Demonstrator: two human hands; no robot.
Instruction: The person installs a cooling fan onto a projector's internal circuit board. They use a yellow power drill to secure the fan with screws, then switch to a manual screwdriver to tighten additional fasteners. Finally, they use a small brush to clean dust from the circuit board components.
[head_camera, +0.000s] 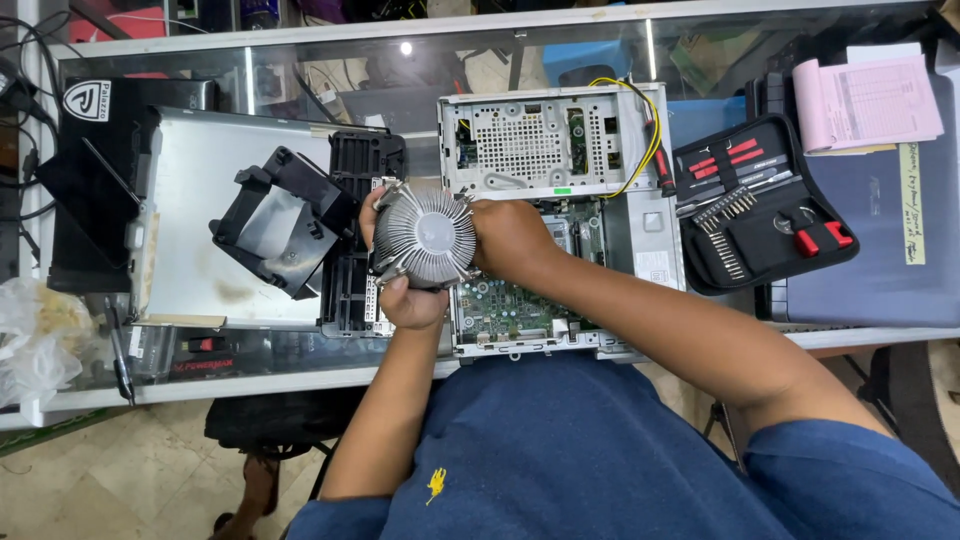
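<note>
A round silver finned heatsink (425, 236) is held above the left edge of an open small computer case (545, 140). My left hand (405, 295) grips its near and left side, thumb on the rim. My right hand (510, 237) clasps its right side. Below and right of the heatsink the green motherboard (500, 305) lies exposed inside the case. A black plastic fan shroud (280, 220) rests to the left on a grey metal side panel (200, 170).
A black open screwdriver kit (760, 205) with red-handled tools lies right of the case. A pink paper pad (865, 100) sits on a grey laptop (880, 250). A clear plastic bag (35, 335) is at the left edge. Everything rests on a glass counter (300, 345).
</note>
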